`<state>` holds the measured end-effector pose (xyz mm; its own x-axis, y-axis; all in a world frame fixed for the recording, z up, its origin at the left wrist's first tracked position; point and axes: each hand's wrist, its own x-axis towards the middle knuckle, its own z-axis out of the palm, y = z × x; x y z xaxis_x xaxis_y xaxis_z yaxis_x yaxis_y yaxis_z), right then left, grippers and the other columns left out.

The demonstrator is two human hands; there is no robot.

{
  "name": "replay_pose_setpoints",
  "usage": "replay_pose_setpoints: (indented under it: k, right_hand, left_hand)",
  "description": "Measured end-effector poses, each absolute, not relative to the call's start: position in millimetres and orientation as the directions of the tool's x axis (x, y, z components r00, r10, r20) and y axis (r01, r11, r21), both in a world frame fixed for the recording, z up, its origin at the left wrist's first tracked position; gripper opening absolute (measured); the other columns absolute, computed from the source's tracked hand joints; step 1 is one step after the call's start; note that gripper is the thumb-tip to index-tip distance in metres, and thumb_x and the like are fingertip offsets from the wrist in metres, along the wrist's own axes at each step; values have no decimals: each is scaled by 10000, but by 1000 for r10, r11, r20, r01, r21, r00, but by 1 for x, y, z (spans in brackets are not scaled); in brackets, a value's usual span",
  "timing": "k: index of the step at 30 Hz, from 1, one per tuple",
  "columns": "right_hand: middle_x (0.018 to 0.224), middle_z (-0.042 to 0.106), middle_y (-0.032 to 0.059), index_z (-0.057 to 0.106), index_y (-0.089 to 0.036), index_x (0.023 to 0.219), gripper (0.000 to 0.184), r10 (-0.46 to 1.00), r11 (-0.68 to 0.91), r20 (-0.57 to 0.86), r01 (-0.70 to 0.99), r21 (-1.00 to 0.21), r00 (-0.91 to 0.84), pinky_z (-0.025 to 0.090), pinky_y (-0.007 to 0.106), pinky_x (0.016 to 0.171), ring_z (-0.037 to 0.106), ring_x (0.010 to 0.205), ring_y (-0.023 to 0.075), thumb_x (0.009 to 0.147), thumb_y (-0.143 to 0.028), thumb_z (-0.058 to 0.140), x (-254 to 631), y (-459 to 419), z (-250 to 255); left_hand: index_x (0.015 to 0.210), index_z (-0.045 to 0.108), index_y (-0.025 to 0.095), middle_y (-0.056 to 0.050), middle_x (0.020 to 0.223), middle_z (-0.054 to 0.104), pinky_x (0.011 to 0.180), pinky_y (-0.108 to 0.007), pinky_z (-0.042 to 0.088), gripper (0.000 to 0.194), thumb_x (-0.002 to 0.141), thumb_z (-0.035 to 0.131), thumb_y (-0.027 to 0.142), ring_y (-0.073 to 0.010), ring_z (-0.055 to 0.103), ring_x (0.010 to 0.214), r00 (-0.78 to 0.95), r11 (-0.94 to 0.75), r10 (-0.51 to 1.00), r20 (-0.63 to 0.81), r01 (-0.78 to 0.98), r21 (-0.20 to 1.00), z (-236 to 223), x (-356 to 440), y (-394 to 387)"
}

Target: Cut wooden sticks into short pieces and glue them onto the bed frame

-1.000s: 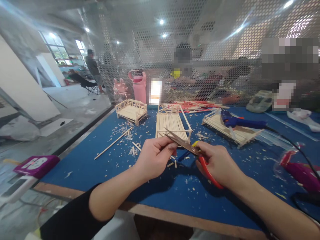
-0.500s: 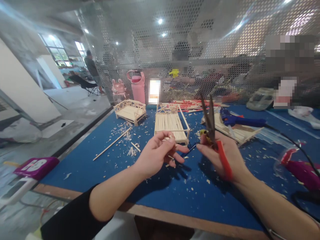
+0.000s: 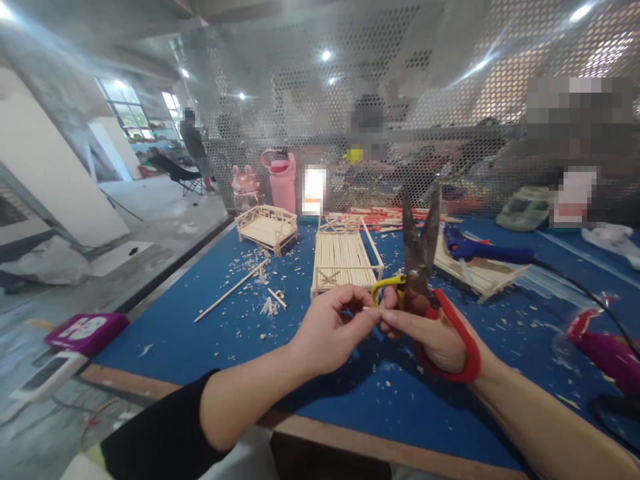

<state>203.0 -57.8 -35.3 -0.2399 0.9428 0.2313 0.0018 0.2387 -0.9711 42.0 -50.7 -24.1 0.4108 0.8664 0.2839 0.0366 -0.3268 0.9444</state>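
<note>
Over to the left of the person's hands lies a loose stick (image 3: 231, 290) on the blue table (image 3: 175, 333), with a small wooden bench (image 3: 267, 230) beyond it and pale scraps (image 3: 273, 305) nearer the left hand (image 3: 327, 330). That hand is curled, thumb and fingertips pinching a tiny pale piece (image 3: 368, 309), mostly hidden. Just beyond its knuckles stands the slatted frame (image 3: 343, 257). A second ago the scissors (image 3: 418, 280) had their blades at the left fingertips; then the hands parted, and now the right hand (image 3: 443, 339) has come back to meet the left, fingertips touching at the piece. So the cutting looks paused, I'd judge, and the handling has passed to bare fingers. The right hand keeps the scissors, red handle looped round it, blades spread and pointing up; whether it pinches the piece too, I can't tell. Past it, the glue gun (image 3: 493, 251) rests on another frame (image 3: 483, 275).
</note>
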Motion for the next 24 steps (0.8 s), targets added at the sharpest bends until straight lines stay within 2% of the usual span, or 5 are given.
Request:
replay_pose_setpoints:
  k: [6, 10, 15, 19, 24]
  right_hand:
    - [561, 475, -40, 494, -208, 696, 213, 941, 316, 292, 137, -939, -169, 391, 251, 484, 446, 517, 113, 693, -372, 630, 203, -60, -30]
    - [601, 481, -34, 498, -210, 711, 188, 938, 348, 334, 243, -906, -95, 408, 257, 517, 449, 545, 118, 688, -366, 602, 201, -62, -25]
    - [695, 529, -7, 517, -208, 810, 263, 904, 423, 392, 500, -755, -172, 410, 264, 554, 478, 602, 138, 745, -455, 579, 211, -61, -19]
    - [680, 542, -10, 513, -217, 800, 319, 890, 445, 368, 686, -576, -269, 392, 266, 544, 470, 586, 147, 713, -503, 623, 214, -62, -15]
    - [645, 512, -16, 459, -225, 715, 341, 888, 435, 373, 750, -498, -268, 377, 257, 515, 437, 548, 135, 708, -534, 602, 209, -63, -14]
  left_hand:
    - [814, 652, 165, -20, 743, 656, 596, -221, 407, 153, 840, 538, 264, -125, 547, 645, 500, -481, 797, 339, 186, 857, -25, 40, -51]
    - [790, 662, 164, -16, 709, 631, 611, -232, 398, 162, 839, 547, 266, -124, 526, 645, 433, -518, 819, 376, 276, 810, -21, 38, -49]
    - [795, 597, 160, -3, 698, 578, 519, -207, 403, 228, 820, 561, 384, -96, 471, 575, 304, -278, 918, 254, 38, 960, -15, 33, -44]
    - [788, 578, 154, 3, 639, 584, 433, -185, 364, 311, 766, 624, 461, -66, 436, 473, 302, -203, 927, 223, -97, 974, -14, 33, -43]
    - [827, 604, 154, 14, 581, 599, 412, -182, 327, 300, 726, 677, 426, -51, 402, 423, 304, -176, 930, 207, -126, 976, -15, 34, -42]
